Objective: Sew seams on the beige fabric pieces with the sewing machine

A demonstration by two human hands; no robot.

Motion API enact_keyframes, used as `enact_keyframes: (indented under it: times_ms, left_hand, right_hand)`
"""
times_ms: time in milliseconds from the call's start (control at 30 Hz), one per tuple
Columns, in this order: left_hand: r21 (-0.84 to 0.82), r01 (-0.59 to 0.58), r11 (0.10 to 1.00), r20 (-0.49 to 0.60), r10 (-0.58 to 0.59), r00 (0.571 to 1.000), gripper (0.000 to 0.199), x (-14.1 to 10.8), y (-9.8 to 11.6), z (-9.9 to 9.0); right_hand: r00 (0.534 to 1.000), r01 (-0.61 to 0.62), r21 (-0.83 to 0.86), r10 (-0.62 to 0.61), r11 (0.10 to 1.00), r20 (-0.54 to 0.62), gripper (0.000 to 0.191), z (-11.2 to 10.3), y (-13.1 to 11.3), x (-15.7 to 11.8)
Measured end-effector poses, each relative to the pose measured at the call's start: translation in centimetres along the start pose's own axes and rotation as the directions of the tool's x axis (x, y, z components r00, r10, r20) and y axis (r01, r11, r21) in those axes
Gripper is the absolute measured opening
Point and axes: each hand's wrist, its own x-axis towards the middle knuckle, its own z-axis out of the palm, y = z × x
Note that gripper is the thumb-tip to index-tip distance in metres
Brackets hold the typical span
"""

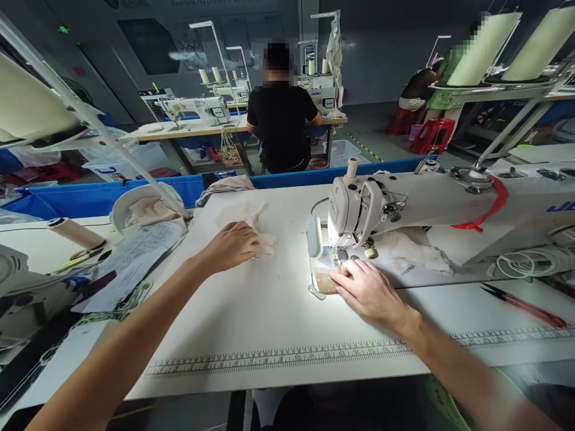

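Observation:
On the white tabletop to the left, my left hand has its fingers curled down on a thin, pale sheer fabric, which spreads out crumpled beyond the fingers. My right hand lies palm down at the front of the white sewing machine, fingers stretched out just below the needle area. Its fingertips touch the edge of a tan patch on the sewing bed; whether this is cloth or a plate I cannot tell. The machine's lamp lights this spot brightly. More pale cloth lies under the machine arm.
Red-handled tweezers lie at the right, near a coiled white cord. A printed ruler strip runs along the front edge. At the left are papers, a thread cone and a bin with cloth. A person sits ahead.

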Motion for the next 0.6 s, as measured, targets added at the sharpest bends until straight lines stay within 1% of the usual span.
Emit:
enact_keyframes:
  times_ms: [133, 267, 333, 400, 433, 500, 533, 600]
  left_hand:
    - [-0.005, -0.01, 1.0, 0.006, 0.01, 1.0, 0.015, 0.8, 0.0, 0.1]
    - [-0.059, -0.047, 0.997, -0.05, 0.044, 0.998, 0.025, 0.0, -0.2, -0.4]
    - [-0.132, -0.037, 0.991, -0.097, 0.025, 0.995, 0.027, -0.8, 0.0, -0.7]
    - [-0.264, 0.021, 0.964, -0.119, -0.054, 0.991, 0.03, -1.4, 0.5, -0.8]
    - [-0.335, 0.068, 0.94, -0.095, -0.105, 0.99, 0.032, -1.5, 1.0, -0.9]
    - [-0.431, 0.153, 0.889, 0.004, -0.167, 0.986, 0.035, -1.3, 2.3, -0.9]
    - [-0.448, 0.172, 0.877, 0.061, -0.162, 0.985, 0.035, -0.9, 3.1, -0.9]
    - [-0.463, 0.148, 0.874, 0.171, -0.076, 0.982, 0.033, 0.2, 5.1, -0.8]
  right_hand:
    - [1.0, 0.002, 0.002, -0.002, 1.0, 0.004, 0.03, 0.0, 0.0, 0.0]
    - [1.0, -0.025, -0.001, 0.025, 1.0, 0.001, 0.028, -0.2, -0.1, -0.3]
    - [0.999, -0.047, 0.01, 0.047, 0.999, -0.007, 0.027, -0.3, -0.2, -0.5]
    - [0.998, -0.054, 0.017, 0.054, 0.998, -0.017, 0.028, -0.2, -0.4, -0.6]
    - [0.998, -0.052, 0.015, 0.052, 0.999, -0.019, 0.028, -0.2, -0.6, -0.6]
    - [0.999, -0.051, -0.005, 0.051, 0.999, -0.016, 0.029, 0.0, -0.8, -0.5]
    - [0.999, -0.052, -0.018, 0.052, 0.998, -0.01, 0.029, 0.0, -0.9, -0.4]
    - [0.998, -0.055, -0.044, 0.055, 0.998, 0.0, 0.031, 0.1, -1.0, -0.3]
